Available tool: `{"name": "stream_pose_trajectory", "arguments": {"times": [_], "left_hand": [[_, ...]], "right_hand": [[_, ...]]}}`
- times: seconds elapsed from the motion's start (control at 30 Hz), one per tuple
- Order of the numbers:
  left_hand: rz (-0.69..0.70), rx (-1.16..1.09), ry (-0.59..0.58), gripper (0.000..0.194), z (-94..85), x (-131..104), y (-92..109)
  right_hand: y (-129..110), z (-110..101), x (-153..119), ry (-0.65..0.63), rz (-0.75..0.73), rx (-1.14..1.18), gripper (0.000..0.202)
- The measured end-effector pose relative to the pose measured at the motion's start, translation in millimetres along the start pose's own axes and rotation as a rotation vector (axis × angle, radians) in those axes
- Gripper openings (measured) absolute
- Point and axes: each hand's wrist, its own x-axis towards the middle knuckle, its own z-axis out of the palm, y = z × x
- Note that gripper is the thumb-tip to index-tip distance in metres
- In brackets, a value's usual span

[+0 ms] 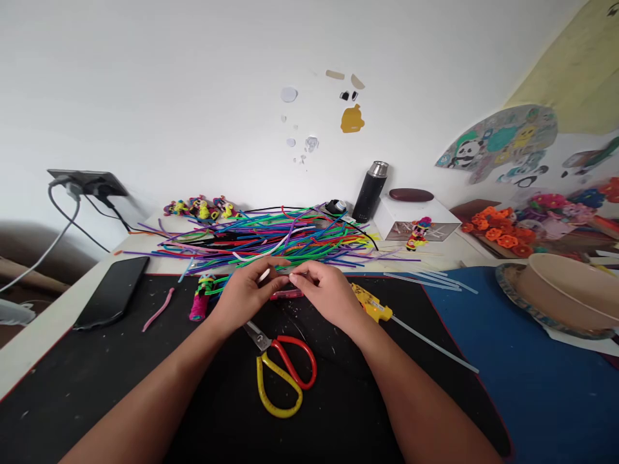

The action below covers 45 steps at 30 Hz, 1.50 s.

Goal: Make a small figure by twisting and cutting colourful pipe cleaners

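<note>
My left hand [251, 290] and my right hand [326, 290] meet fingertip to fingertip above the black mat [217, 399]. A small white piece [264, 276] shows between the fingers of my left hand. My right hand's thumb and fingers are pinched together, and what they hold is too small to name. Below the hands lie scissors [280, 374] with one red and one yellow handle. A pink item [287, 294] is partly hidden behind the fingers. Left of my left hand lies a magenta and green pipe-cleaner figure [199, 306]. A yellow glue gun [371, 303] rests beside my right hand.
Colourful pipe cleaners [251, 238] are heaped behind the mat. A phone [113, 293] and a pink strip [158, 310] lie left. Behind stand a black thermos [370, 192] and a white box [420, 218]. Glue sticks [430, 279] and a beige bowl [570, 290] are right.
</note>
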Motion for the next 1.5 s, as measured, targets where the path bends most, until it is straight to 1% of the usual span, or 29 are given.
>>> {"name": "stream_pose_trajectory", "arguments": {"times": [0.07, 0.13, 0.23, 0.33, 0.43, 0.5, 0.7, 0.97, 1.2, 1.33, 1.43, 1.5], "left_hand": [[-0.009, 0.085, -0.081, 0.028, 0.0, 1, -4], [-0.009, 0.235, -0.172, 0.026, 1.0, 1, -8], [-0.020, 0.491, -0.270, 0.026, 3.4, 1, -13], [-0.010, 0.638, -0.285, 0.025, 5.0, 0, -16], [-0.004, 0.706, -0.232, 0.025, 5.5, 1, -19], [-0.004, 0.718, -0.206, 0.025, 5.9, 1, -21], [-0.027, 0.711, -0.228, 0.027, 7.4, 2, -21], [-0.014, 0.592, -0.206, 0.029, 6.0, 2, -21], [-0.008, 0.581, -0.205, 0.032, 5.4, 2, -19], [0.004, 0.574, -0.200, 0.029, 4.5, 2, -18], [0.012, 0.579, -0.192, 0.029, 3.7, 2, -19], [0.017, 0.576, -0.178, 0.030, 3.6, 2, -20]], "right_hand": [[-1, -4, -1, -0.038, -0.042, -0.220, 0.015], [-2, -7, -3, -0.075, -0.052, -0.393, 0.013], [-2, -11, -2, -0.079, -0.053, -0.542, 0.014], [1, -17, 1, -0.076, -0.015, -0.614, 0.015], [3, -22, 5, -0.069, 0.057, -0.693, 0.016], [4, -23, 5, -0.079, 0.077, -0.725, 0.016], [11, -20, 4, -0.159, 0.047, -0.722, 0.014], [15, -20, 3, -0.202, 0.047, -0.793, 0.018], [16, -18, 2, -0.205, 0.050, -0.805, 0.017], [17, -18, 2, -0.204, 0.042, -0.809, 0.017], [14, -19, 2, -0.202, 0.047, -0.802, 0.016], [10, -21, 2, -0.178, 0.057, -0.796, 0.017]]}}
